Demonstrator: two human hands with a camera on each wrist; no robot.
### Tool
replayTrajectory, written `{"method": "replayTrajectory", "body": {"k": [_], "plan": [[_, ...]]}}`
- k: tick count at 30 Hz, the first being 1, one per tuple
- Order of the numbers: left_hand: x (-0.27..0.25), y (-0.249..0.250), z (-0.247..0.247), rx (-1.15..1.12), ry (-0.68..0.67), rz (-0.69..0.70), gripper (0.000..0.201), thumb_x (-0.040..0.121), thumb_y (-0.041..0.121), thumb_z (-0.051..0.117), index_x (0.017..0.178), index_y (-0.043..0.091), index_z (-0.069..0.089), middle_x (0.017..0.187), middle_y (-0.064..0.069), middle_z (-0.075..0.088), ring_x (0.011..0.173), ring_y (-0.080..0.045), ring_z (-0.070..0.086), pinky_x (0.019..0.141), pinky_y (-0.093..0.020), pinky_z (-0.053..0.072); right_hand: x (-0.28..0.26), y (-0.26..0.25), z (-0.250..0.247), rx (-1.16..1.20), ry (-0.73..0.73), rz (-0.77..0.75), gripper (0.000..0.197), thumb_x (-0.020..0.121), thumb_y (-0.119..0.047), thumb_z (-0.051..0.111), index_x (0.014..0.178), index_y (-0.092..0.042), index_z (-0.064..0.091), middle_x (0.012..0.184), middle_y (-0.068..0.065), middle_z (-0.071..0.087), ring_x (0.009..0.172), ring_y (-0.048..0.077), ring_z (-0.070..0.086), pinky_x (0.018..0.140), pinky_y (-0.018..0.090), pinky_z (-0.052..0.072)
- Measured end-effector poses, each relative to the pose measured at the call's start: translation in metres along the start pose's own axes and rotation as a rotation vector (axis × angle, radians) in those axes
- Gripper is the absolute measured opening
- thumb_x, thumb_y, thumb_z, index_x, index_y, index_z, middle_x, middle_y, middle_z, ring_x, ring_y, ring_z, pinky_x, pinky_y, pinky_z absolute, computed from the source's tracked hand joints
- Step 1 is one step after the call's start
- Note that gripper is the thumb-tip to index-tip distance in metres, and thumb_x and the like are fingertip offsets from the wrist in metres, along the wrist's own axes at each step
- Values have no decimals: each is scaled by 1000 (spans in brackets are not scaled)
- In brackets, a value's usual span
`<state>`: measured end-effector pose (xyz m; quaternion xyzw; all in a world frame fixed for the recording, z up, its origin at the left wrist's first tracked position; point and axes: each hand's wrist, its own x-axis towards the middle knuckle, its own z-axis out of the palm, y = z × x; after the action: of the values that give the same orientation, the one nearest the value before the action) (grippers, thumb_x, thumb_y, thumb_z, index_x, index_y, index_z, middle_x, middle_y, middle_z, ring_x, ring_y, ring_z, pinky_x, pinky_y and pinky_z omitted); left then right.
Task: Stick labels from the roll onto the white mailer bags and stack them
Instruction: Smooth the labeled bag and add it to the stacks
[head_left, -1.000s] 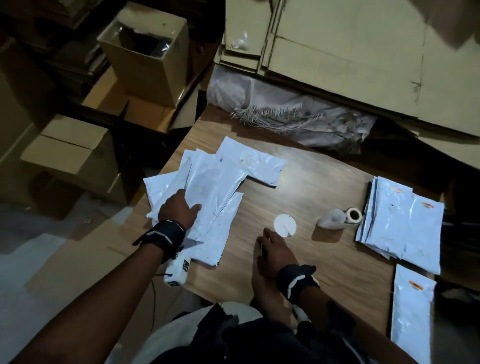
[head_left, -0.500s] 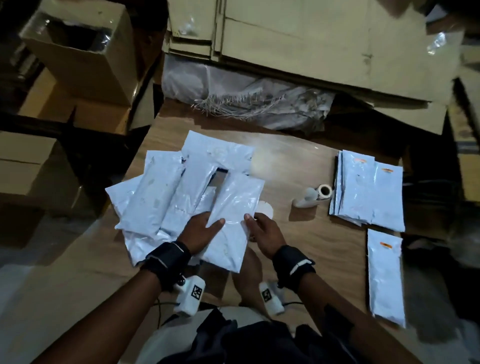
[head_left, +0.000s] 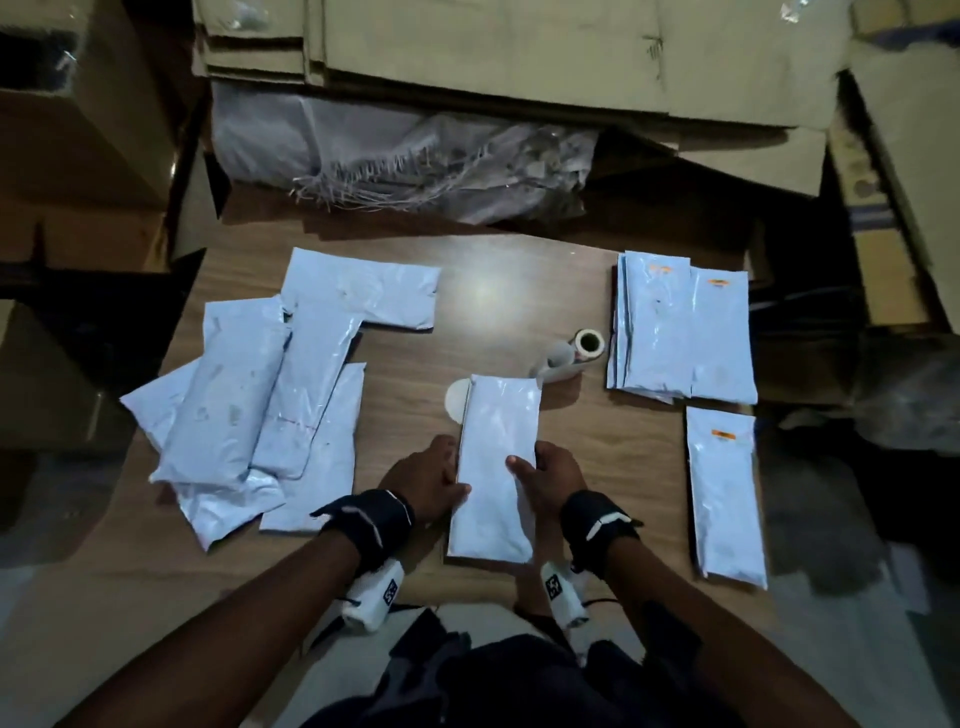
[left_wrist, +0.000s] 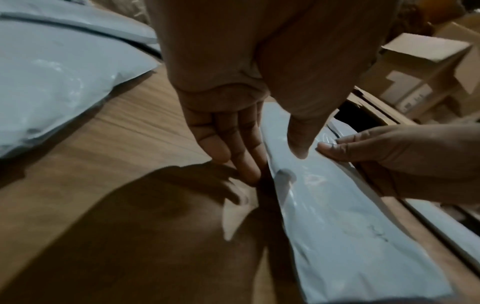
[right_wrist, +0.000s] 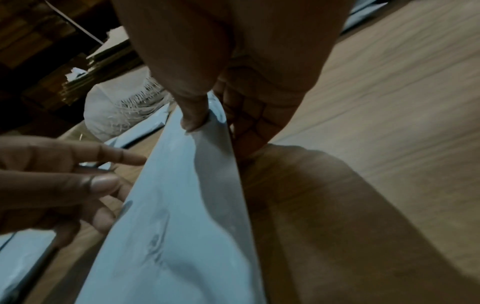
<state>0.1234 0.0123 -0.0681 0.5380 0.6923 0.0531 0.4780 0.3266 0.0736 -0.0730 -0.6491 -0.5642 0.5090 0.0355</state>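
One mailer bag (head_left: 496, 467) lies lengthwise between the hands on the worktop (head_left: 597, 467), near end toward the body, far end overlapping a white round disc (head_left: 454, 405) (what it is: can't tell).

Hands: right hand (head_left: 550, 475) pinches the bag's right long edge, thumb on top, fingers under; right wrist view shows that edge lifted off the worktop. Left hand (head_left: 428, 480) sits at the left long edge with fingers nearly straight, tips down at the worktop, thumb at or just over the film. No clear grip.

Handling (judgement): bag is glossy poly film w/ soft padded contents; it bends where the right hand lifts it, so it's limp, light, prob. slippery. Not fragile-looking. Best taken by the long edges, mid-length, both sides, or pressed flat w/ the palm. A one-corner grip would let it droop.

Label roll (head_left: 587, 345) lies beyond the right hand, just past the bag's far right corner, w/ a loose tail of backing curling off.

Labelled stack (head_left: 680, 327) w/ orange marks is further out to the right of the right hand. One more labelled bag (head_left: 724, 488) lies right of that hand, apart from the stack.

Unlabelled heap (head_left: 270, 384) is left of the left hand, overlapping loosely.

Bag in hand shows no label yet.
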Motion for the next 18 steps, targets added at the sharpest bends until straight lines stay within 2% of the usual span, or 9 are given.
{"method": "replayTrajectory", "body": {"k": [2, 4, 6, 9, 11, 12, 14, 16, 18], "plan": [[3, 4, 0, 113, -16, 24, 71, 83, 40, 70, 138, 21, 30, 116, -5, 65, 102, -30, 62, 82, -35, 48, 3, 1, -4, -120, 4, 15, 33, 87, -39, 69, 112, -18, 67, 108, -1, 70, 97, 19, 65, 77, 26, 47], [6, 7, 0, 186, -43, 40, 76, 80, 41, 72, 138, 22, 28, 118, -6, 63, 102, -30, 62, 80, -35, 47, 4, -1, -10, -276, 76, 23, 38, 82, -44, 72, 109, -20, 62, 104, -3, 64, 96, 20, 61, 77, 28, 46], [8, 8, 0, 234, -25, 54, 88, 73, 46, 77, 141, 24, 25, 124, -7, 57, 107, -30, 59, 85, -37, 47, 5, -2, -14, -436, 190, -24, 53, 76, -50, 72, 117, -19, 58, 116, 3, 56, 108, 25, 55, 86, 34, 48], [13, 12, 1, 420, 69, 90, 117, 62, 61, 79, 150, 19, 13, 137, -12, 44, 117, -33, 50, 94, -44, 45, 6, -3, -12, -525, 233, -252, 75, 73, -51, 73, 134, -15, 47, 138, 9, 43, 128, 30, 40, 104, 37, 39], [20, 19, 3, 545, 84, 146, 136, 57, 69, 78, 154, 15, 0, 156, -16, 19, 137, -36, 31, 107, -49, 35, 10, -3, -9, -593, 152, -373, 92, 71, -53, 74, 146, -14, 36, 154, 12, 29, 141, 31, 26, 114, 39, 29], [22, 23, 4, 584, 65, 167, 142, 55, 70, 78, 154, 14, -6, 161, -17, 4, 145, -36, 16, 113, -51, 27, 13, -3, -7, -661, 84, -412, 101, 70, -56, 74, 150, -13, 29, 160, 13, 18, 146, 31, 16, 118, 41, 23], [28, 32, 7, 651, 12, 190, 151, 51, 71, 80, 154, 11, -13, 161, -15, -18, 149, -35, -8, 118, -56, 10, 18, -2, -1, -820, -60, -458, 122, 66, -65, 74, 155, -13, 10, 163, 13, -3, 150, 30, -2, 121, 44, 12], [35, 40, 8, 739, -43, 211, 157, 47, 74, 80, 152, 7, -16, 157, -16, -27, 146, -35, -21, 117, -59, -1, 21, 1, 3, -922, -148, -454, 140, 58, -73, 73, 154, -15, -11, 161, 11, -18, 147, 29, -17, 122, 46, 4], [40, 41, 10, 799, -92, 209, 163, 43, 76, 80, 150, 5, -20, 155, -17, -31, 144, -35, -27, 116, -60, -8, 22, 3, 6, -945, -183, -432, 152, 49, -78, 74, 151, -18, -22, 159, 9, -27, 142, 26, -29, 119, 47, 1]]}}
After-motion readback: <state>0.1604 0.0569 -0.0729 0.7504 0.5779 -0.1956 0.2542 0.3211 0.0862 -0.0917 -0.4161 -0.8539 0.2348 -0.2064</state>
